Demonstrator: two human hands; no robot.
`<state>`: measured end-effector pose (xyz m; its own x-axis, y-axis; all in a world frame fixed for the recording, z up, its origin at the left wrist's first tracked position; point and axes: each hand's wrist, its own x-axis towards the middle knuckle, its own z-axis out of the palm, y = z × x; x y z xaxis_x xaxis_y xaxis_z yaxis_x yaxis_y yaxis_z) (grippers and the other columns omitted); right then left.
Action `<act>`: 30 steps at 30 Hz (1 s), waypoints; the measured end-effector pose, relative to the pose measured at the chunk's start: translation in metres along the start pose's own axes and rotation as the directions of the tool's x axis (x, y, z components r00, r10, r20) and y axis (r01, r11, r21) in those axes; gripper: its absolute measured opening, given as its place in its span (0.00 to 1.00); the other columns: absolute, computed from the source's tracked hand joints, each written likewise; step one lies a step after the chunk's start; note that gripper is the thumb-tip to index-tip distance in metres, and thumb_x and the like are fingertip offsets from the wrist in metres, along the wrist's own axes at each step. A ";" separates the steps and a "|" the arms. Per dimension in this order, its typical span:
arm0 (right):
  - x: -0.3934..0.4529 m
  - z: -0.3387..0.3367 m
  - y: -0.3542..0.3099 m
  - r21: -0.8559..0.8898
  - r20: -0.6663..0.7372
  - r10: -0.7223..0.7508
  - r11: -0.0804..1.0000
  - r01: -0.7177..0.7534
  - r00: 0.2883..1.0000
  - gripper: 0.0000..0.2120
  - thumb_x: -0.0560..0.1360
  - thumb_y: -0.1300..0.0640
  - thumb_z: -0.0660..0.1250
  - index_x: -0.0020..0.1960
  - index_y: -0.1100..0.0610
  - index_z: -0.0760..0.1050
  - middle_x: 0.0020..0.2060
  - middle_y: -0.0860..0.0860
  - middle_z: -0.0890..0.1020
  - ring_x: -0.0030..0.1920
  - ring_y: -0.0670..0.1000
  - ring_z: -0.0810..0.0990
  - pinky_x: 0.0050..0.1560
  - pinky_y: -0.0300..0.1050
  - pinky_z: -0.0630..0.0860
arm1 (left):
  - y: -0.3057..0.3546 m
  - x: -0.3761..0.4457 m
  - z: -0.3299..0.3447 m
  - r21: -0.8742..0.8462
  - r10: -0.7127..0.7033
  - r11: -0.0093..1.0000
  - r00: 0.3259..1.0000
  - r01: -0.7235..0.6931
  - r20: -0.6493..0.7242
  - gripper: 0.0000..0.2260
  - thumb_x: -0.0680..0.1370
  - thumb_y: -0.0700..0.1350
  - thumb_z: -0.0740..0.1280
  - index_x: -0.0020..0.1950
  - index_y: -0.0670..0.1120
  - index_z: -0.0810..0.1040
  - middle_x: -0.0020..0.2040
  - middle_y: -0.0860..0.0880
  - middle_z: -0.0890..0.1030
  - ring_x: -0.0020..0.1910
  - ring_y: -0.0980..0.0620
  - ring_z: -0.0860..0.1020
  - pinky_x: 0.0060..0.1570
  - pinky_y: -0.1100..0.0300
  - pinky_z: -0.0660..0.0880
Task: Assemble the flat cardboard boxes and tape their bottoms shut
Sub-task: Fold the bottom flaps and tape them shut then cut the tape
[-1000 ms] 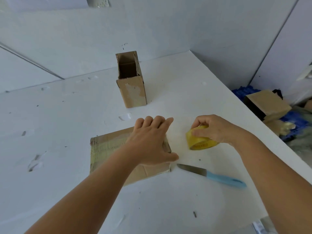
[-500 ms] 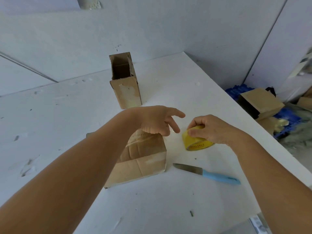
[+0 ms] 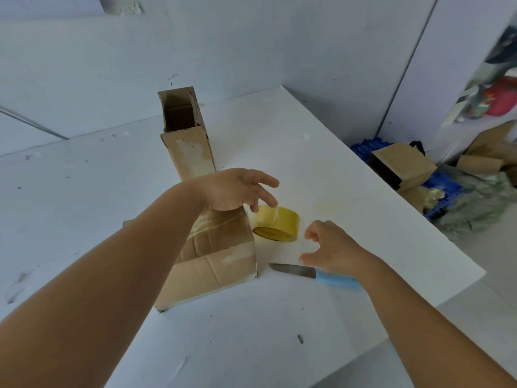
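Note:
A brown cardboard box stands on the white table in front of me, old tape strips on its side. My left hand hovers at its top edge, fingers spread and relaxed, holding nothing; whether the palm touches the box is hidden. A yellow tape roll lies just right of the box, under my left fingertips. My right hand sits a little right of the roll, fingers loosely curled and apart from it. A second tall box stands open-topped farther back.
A knife with a light blue handle lies by the box's right corner, its handle partly under my right wrist. The table's right edge drops to a floor with cardboard boxes and blue crates. Walls close the back.
The near box went from lying flat under my left hand to standing upright. My right hand let go of the tape roll and drew back toward the knife.

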<state>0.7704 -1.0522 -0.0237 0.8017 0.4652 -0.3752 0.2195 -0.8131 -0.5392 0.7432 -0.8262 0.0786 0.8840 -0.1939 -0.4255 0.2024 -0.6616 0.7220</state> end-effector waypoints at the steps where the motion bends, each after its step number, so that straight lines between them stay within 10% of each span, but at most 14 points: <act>1: -0.002 0.007 0.006 -0.049 0.043 0.019 0.999 -0.017 0.999 0.21 0.67 0.51 0.72 0.57 0.51 0.69 0.54 0.50 0.69 0.56 0.51 0.71 0.55 0.45 0.72 | 0.000 0.000 0.000 0.001 -0.001 1.000 1.000 0.001 -0.005 0.22 0.78 0.35 0.58 0.68 0.54 0.70 0.54 0.57 0.82 0.47 0.55 0.78 0.62 0.56 0.71; 13: -0.018 0.020 0.029 -0.210 -0.019 -0.121 0.971 0.114 0.993 0.13 0.75 0.61 0.59 0.38 0.44 0.71 0.40 0.46 0.75 0.44 0.49 0.74 0.39 0.39 0.66 | 0.003 0.001 0.012 -0.020 -0.048 0.999 0.991 0.046 -0.127 0.23 0.76 0.32 0.55 0.67 0.51 0.73 0.51 0.55 0.84 0.43 0.54 0.76 0.59 0.56 0.70; 21: -0.066 -0.032 -0.001 0.349 -0.137 -0.126 0.922 0.167 0.983 0.06 0.74 0.58 0.66 0.40 0.50 0.78 0.34 0.48 0.77 0.27 0.47 0.78 0.32 0.40 0.74 | 0.002 0.000 0.015 -0.070 -0.035 0.997 0.992 0.027 -0.124 0.22 0.76 0.31 0.60 0.67 0.49 0.72 0.52 0.53 0.83 0.47 0.55 0.77 0.48 0.65 0.72; 30: -0.082 -0.035 -0.065 -0.346 -0.329 -0.294 0.922 0.175 0.897 0.18 0.79 0.59 0.56 0.66 0.45 0.69 0.52 0.49 0.82 0.50 0.52 0.80 0.49 0.47 0.79 | 0.001 0.001 0.018 -0.037 -0.039 0.999 0.988 0.034 -0.152 0.24 0.75 0.31 0.62 0.68 0.51 0.72 0.52 0.55 0.83 0.47 0.58 0.78 0.47 0.66 0.71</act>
<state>0.7101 -1.0495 0.0681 0.8380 0.5412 0.0702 0.5350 -0.7893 -0.3014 0.7365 -0.8400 0.0698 0.9291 -0.0558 -0.3655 0.2476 -0.6401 0.7273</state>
